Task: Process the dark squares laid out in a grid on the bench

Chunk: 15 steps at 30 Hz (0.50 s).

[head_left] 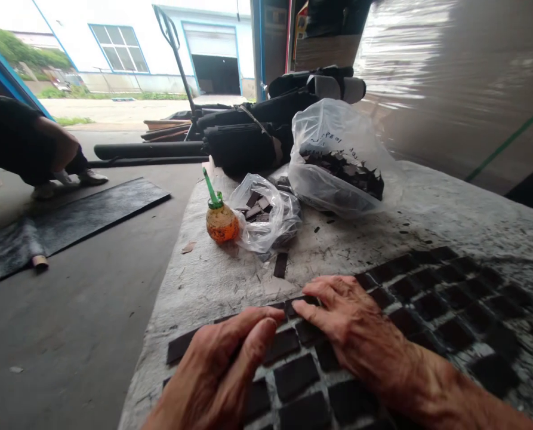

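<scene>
Rows of dark, flat pieces lie in a grid with narrow pale gaps between them. My left hand [224, 352] rests over the near left rows, its fingers stretched out and the thumb alongside the forefinger. Its fingertips touch down by the end of a dark strip [183, 345] in the far row. My right hand [349, 313] has its thumb and fingers around a small dark rectangular piece [308, 304] in that row, beside my left fingertips. Both palms hide several pieces. One loose dark piece [280, 265] lies beyond my hands.
On the pale fabric-covered table [176, 280] stand an orange-filled bottle [222, 224] with a green spout, a small plastic bag [284, 218] of dark pieces and a larger bag [338, 197] of scraps. Black rolls [248, 146] lie behind. A person [28, 143] crouches by a sheet [100, 212] at left.
</scene>
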Motion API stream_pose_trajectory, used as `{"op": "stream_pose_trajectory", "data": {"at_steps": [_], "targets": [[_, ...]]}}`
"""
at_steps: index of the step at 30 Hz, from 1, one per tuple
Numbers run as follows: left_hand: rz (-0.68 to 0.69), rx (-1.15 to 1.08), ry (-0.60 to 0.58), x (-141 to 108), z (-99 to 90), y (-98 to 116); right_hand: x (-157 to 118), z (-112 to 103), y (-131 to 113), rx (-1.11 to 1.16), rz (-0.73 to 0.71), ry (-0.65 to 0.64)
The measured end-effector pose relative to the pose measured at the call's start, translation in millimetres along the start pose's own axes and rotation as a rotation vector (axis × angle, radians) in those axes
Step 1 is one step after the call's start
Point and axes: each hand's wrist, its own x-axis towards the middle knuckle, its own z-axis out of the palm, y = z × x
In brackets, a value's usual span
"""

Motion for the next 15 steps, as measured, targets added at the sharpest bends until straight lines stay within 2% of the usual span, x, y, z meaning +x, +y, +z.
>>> {"op": "stream_pose_trajectory", "data": {"at_steps": [1,3,6,7,8,10,12,15], "targets": [[-0.09,-0.096,-0.034,-3.4,1.7,5.6,0.3,-7.3,-3.3,0.072,0.056,0.005],[-0.199,-0.221,0.003,-9.5,11.2,13.9,-0.7,-25.4,-13.2,0.338,0.241,-0.08],[-0.316,-0.411,-0.01,-14.7,32.1,19.5,-4.9,-51.9,-31.8,0.8,0.575,-0.458],[-0.335,-0.438,-0.018,-15.6,38.7,20.9,-6.8,-58.0,-37.2,0.886,0.646,-0.531],[-0.337,-0.444,-0.026,-16.2,44.5,22.6,-9.0,-62.2,-41.7,0.956,0.697,-0.559],[-0.301,-0.414,-0.025,-17.0,53.8,27.6,-14.3,-65.3,-47.2,1.058,0.757,-0.51],[-0.254,-0.377,0.005,-17.1,60.8,33.8,-20.7,-63.7,-49.2,1.112,0.799,-0.451],[-0.205,-0.331,0.08,-16.4,70.2,42.2,-29.9,-60.3,-49.8,1.179,0.863,-0.45]]}}
